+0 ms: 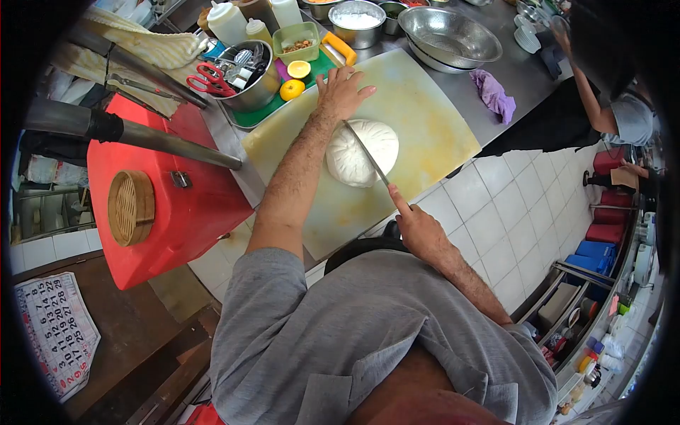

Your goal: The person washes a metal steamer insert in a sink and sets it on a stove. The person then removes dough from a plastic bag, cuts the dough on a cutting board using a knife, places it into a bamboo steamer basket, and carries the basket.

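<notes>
A round, white ball of dough [343,160] with a creased surface sits on the large yellowish cutting board [283,156]. My right hand [423,232] is closed around the handle of a knife [370,157], index finger stretched along it. The blade lies diagonally across the top of the dough, its tip close to my left wrist. Just beyond the dough, my left hand [342,94] is open over the far part of the board, fingers spread and nothing in them.
A cut lemon [299,69], a yellow lemon [292,89] and a metal pot [258,88] of utensils with red scissors [211,79] stand back left. Metal bowls [453,34] and a purple cloth [494,95] lie behind the board. Another person [602,117] stands at right.
</notes>
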{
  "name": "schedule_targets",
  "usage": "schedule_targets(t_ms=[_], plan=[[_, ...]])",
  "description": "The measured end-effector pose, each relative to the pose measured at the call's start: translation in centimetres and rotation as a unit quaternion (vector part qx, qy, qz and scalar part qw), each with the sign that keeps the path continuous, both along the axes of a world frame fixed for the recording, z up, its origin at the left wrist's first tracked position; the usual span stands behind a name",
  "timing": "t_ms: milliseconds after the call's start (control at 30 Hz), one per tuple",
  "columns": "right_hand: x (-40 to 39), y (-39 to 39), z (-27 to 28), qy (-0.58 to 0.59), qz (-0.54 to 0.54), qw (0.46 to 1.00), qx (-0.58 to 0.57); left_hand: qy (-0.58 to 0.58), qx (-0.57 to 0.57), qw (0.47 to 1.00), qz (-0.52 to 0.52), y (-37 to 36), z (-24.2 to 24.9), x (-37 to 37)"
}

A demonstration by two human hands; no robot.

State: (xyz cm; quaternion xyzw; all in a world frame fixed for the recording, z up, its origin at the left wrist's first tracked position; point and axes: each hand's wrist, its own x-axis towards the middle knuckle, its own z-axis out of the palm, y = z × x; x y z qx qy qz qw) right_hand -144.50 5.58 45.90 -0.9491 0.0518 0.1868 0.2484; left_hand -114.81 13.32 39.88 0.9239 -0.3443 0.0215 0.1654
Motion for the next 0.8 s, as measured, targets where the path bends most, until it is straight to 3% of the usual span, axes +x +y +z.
schedule_targets(t_ms=[433,800], plan=[[0.9,-0.2,0.0,0.016,-0.004,0.999,0.041,0.027,0.041,0.999,0.007,0.0,-0.6,0.3],[1.0,-0.1,-1.3,0.010,-0.001,0.999,0.041,-0.037,-0.006,0.999,0.004,0.1,-1.6,0.3]])
